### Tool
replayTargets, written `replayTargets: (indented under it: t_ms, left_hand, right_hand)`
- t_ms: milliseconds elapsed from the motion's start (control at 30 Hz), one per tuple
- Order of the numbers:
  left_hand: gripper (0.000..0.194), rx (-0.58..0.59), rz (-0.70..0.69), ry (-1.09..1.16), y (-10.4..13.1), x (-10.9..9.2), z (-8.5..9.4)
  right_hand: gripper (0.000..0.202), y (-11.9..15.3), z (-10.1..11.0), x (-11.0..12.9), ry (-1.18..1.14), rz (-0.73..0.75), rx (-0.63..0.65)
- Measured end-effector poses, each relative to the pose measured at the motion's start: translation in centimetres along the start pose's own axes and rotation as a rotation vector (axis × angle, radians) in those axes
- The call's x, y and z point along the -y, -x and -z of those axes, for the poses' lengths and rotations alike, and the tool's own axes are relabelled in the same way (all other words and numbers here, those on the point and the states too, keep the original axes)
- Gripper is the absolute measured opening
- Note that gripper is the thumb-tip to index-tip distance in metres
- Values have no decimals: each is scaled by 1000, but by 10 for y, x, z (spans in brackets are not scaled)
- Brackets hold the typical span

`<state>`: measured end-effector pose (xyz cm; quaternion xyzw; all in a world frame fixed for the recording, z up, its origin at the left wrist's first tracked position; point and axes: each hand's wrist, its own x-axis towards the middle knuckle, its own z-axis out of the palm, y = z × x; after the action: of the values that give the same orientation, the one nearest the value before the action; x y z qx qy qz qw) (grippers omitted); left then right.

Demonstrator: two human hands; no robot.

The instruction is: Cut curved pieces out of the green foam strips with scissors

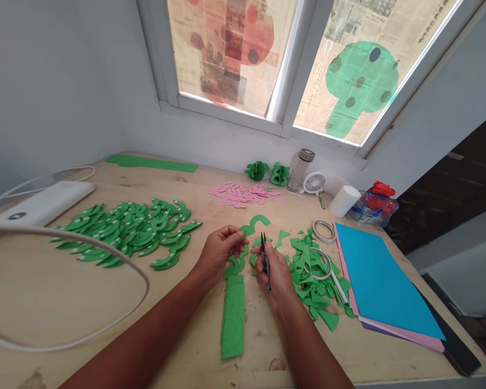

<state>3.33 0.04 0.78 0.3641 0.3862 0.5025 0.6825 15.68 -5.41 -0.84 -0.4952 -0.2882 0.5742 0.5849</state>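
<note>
Pinched between the fingers of my left hand (222,251) is a curved green paper cutout (260,220), its hooked end pointing up and right. My right hand (276,270) grips a pair of scissors (266,263) with dark blades pointing up, just right of the cutout. Other curved green pieces (235,266) lie under and between the hands. Below them rest green paper strips (233,319), stacked, with faint curved lines on the top one. A heap of green paper scraps (314,286) lies right of my right hand.
Many green curved cutouts (125,229) spread at left, near a white power strip (44,202) and a looping cable (117,251). Pink cutouts (245,193) lie behind. Tape rolls (324,231), coloured sheets (384,281), a small fan (314,182) and a bottle (302,168) stand or lie right.
</note>
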Motion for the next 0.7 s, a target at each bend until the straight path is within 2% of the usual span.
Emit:
replayTargets:
  t_ms: [200,700]
  left_hand:
    - [24,1,-36,16,4,-2,0]
    - [20,56,-128,-119,10,-5,2]
  right_hand:
    - [54,5,-6,-1,79,-32,92]
    - [53,7,-6,-1,120,9,133]
